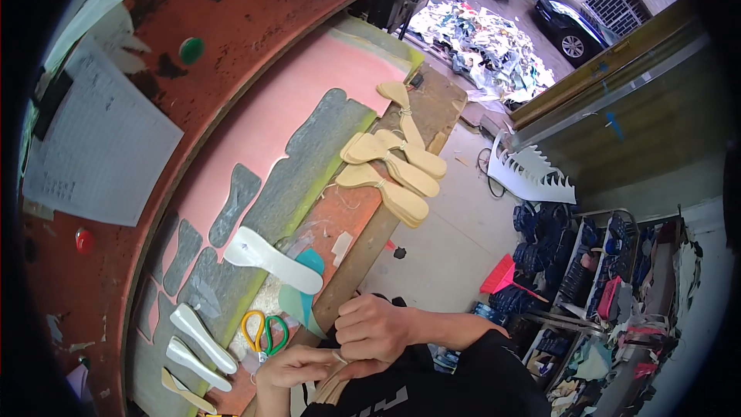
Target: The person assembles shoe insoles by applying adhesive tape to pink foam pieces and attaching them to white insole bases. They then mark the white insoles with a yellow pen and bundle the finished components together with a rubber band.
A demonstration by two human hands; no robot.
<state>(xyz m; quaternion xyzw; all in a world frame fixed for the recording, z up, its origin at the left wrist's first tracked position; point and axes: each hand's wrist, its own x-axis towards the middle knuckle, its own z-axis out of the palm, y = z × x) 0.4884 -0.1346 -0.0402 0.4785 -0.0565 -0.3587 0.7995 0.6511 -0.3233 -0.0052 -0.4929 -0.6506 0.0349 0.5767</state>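
Observation:
My right hand (374, 332) is curled into a fist close to my body, its thumb side over the fingers of my left hand (297, 367). Between them is a beige insole-shaped bundle (333, 388), mostly hidden by hands and dark shirt. A thin light string or band seems to pass at the fingers; whether the right fist grips it is hard to make out. Scissors (264, 333) with yellow and green handles lie just beyond my left hand. A glossy white insole stack (274, 259) rests farther up the bench. Several tied beige insole bundles (394, 162) lie at its right edge.
A red-orange machine (255, 23) with green and red buttons overhangs the bench's left. Beneath it lies a pink sheet (309, 69) with insole-shaped cutouts. White pieces (202, 336) sit near left. Racks of dark metal cutting dies (571, 270) and a pink dustpan (502, 274) stand right.

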